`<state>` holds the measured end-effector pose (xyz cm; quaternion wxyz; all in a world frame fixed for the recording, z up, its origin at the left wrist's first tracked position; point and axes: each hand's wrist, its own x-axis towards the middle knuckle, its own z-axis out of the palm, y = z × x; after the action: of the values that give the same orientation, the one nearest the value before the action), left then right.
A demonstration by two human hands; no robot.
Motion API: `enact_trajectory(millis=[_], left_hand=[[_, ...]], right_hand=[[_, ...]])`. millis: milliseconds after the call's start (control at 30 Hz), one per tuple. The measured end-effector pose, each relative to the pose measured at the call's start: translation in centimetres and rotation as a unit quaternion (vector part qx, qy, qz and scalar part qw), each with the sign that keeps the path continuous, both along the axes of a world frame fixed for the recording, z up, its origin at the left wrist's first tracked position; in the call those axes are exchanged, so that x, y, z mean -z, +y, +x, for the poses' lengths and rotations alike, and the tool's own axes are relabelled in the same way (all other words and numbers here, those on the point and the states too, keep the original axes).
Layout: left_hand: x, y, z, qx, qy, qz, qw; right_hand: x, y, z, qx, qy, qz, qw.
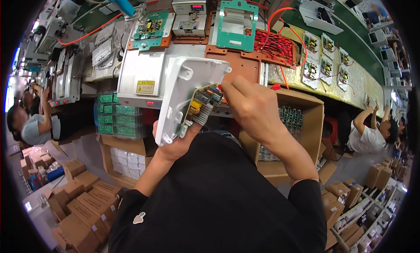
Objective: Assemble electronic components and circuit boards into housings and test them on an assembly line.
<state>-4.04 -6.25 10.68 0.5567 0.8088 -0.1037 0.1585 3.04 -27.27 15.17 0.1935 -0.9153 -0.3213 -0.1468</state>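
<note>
Tilted in front of my chest is a white plastic housing (174, 93), with my left hand (175, 148) closed around its lower end. Inside it sits a circuit board (202, 105) with a yellow coil, dark capacitors and a ribbed metal heat sink. At the board's upper corner my right hand (253, 105) is closed in a pinch on a red wire. One red end shows at the fingertips; a red connector (275, 86) sticks out past the knuckles. The fingers cover whether the wire touches the board.
Green fixtures (237, 25) and a metal press box (144, 69) stand on the bench. Red wires (274, 47) fill a tray at the back right, near several boards on white plates (326, 65). Below are stacked green boards (116, 117) and an open carton (302, 100). People sit on both sides.
</note>
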Motion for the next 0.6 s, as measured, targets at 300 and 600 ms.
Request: enact_trajectory(millis=[300, 600], left_hand=[[2.2, 0.6, 3.2, -0.040, 0.208, -0.274, 0.938], [5.1, -4.9, 5.2, 0.131, 0.400, -0.335, 0.843]], right_hand=[[1.1, -1.1, 0.5, -0.080, 0.000, -0.021, 0.997], [11.4, -0.9, -11.3, 0.204, 0.410, 0.808, 0.372]])
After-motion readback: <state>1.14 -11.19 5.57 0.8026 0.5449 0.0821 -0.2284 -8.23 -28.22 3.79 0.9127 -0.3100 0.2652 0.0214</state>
